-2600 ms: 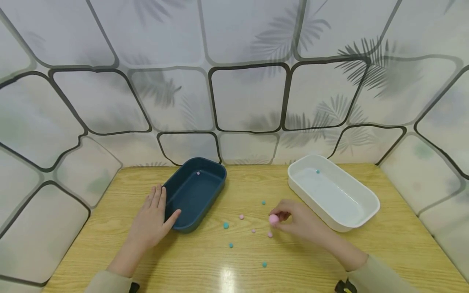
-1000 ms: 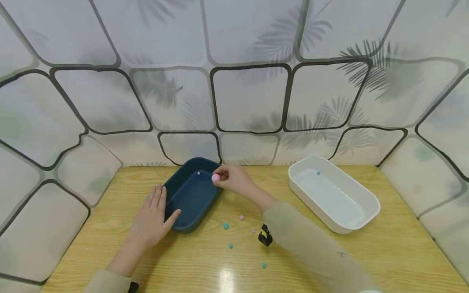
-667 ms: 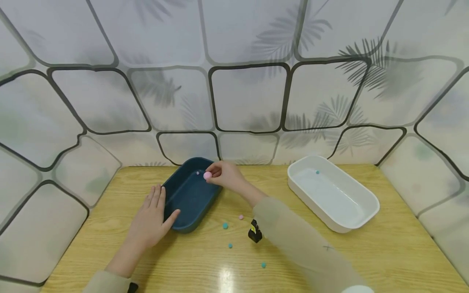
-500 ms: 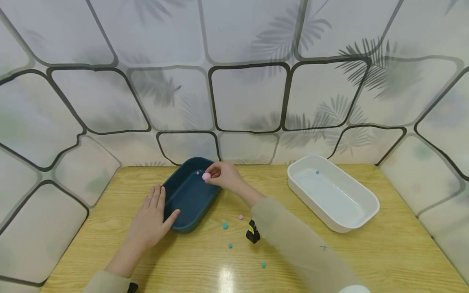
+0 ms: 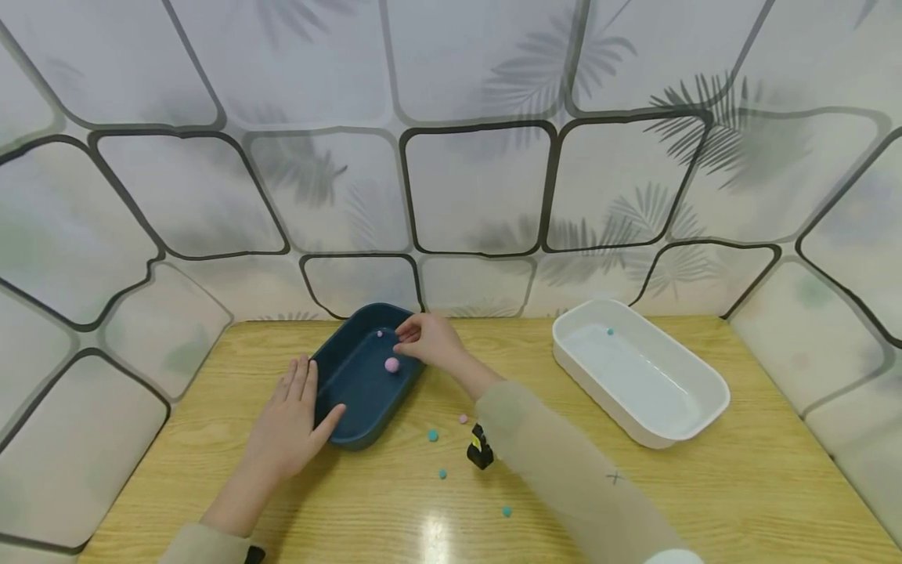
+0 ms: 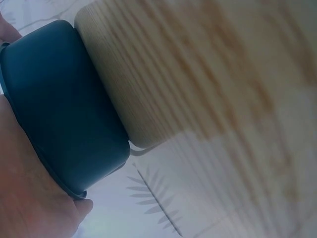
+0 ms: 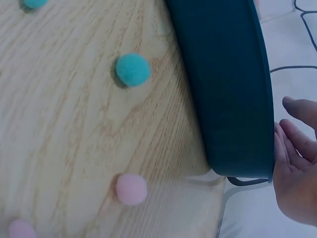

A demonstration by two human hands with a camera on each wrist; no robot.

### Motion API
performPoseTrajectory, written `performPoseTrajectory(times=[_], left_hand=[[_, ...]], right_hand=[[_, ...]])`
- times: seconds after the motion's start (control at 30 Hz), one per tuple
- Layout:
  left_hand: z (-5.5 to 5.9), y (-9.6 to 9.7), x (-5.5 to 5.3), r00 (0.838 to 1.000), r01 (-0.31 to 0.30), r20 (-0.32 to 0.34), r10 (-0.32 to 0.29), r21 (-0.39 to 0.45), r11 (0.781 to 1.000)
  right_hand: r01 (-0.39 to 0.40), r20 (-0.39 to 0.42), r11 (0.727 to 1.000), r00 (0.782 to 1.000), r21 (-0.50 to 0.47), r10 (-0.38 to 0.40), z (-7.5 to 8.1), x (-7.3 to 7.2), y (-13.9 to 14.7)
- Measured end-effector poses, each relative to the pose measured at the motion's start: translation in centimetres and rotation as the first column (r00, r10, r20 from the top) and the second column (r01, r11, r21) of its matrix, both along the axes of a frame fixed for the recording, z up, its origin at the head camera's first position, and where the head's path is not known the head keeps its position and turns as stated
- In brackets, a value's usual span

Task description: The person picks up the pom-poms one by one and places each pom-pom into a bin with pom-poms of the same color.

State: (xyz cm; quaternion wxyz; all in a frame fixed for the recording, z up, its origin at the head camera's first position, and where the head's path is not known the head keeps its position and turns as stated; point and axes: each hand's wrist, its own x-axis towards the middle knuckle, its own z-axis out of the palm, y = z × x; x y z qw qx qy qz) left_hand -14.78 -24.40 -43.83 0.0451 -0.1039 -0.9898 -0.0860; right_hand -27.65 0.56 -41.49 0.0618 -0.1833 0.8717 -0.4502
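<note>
My left hand point(image 5: 285, 427) lies with straight fingers along the near left rim of the dark blue tray point(image 5: 366, 429). In the left wrist view that hand point(image 6: 29, 188) touches the tray's rim point(image 6: 74, 109). Over the tray's right side is my right hand point(image 5: 433, 342), its thumb and fingertips apart with nothing between them. Just below those fingertips, inside the tray, is a large pink pom-pom point(image 5: 391, 365). A smaller pink pom-pom point(image 5: 380, 334) lies toward the far end. The right wrist view shows the right hand point(image 7: 299, 163) at the tray's rim.
On the wooden table, teal pom-poms point(image 5: 433, 435) and a pink pom-pom point(image 5: 463, 419) lie between the trays; the right sleeve hides part of this area. A white tray point(image 5: 694, 419) at the right holds a small teal pom-pom point(image 5: 610, 332). A patterned wall point(image 5: 479, 188) stands behind.
My right hand carried the large pink pom-pom leftward from the table to over the blue tray and let it go; it is now inside the tray. The left hand stayed in place.
</note>
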Motion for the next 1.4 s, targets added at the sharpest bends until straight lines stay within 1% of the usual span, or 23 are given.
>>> performPoseTrajectory(times=[0.2,0.3,0.57,0.67,0.83,1.07,1.2,1.4], left_hand=[[0.1,0.0,0.1,1.000,-0.003,-0.001,0.003,0.002,1.000],[0.1,0.0,0.1,1.000,-0.001,-0.006,0.001,0.001,1.000],[0.2,0.0,0.0,1.000,0.003,-0.018,-0.002,0.004,1.000],[0.2,0.0,0.0,1.000,0.004,-0.016,-0.004,0.001,1.000],[0.2,-0.1,0.1,1.000,0.006,-0.009,-0.006,-0.001,1.000],[0.1,-0.1,0.1,1.000,0.006,-0.005,-0.006,0.005,1.000],[-0.1,-0.1,0.0,1.000,0.006,-0.019,-0.006,-0.008,1.000],[-0.1,-0.1,0.1,1.000,0.004,-0.027,-0.004,0.005,1.000]], right_hand=[[0.034,0.016,0.998,0.999,-0.044,-0.033,-0.2,0.2,-0.1],[0.039,0.029,0.997,0.999,-0.074,-0.037,-0.3,0.2,0.0],[0.018,0.081,0.979,0.997,-0.201,-0.001,-0.4,-0.3,0.9],[0.009,0.102,0.975,0.995,-0.222,0.014,-0.3,-0.3,1.6],[-0.002,0.126,0.975,0.992,-0.222,0.031,0.1,-0.1,3.1],[0.008,0.132,0.984,0.991,-0.177,0.016,0.7,0.7,6.0],[0.006,0.119,0.987,0.993,-0.159,0.013,0.5,1.1,7.9],[0.014,0.102,0.991,0.995,-0.134,0.000,0.1,1.8,10.8]])
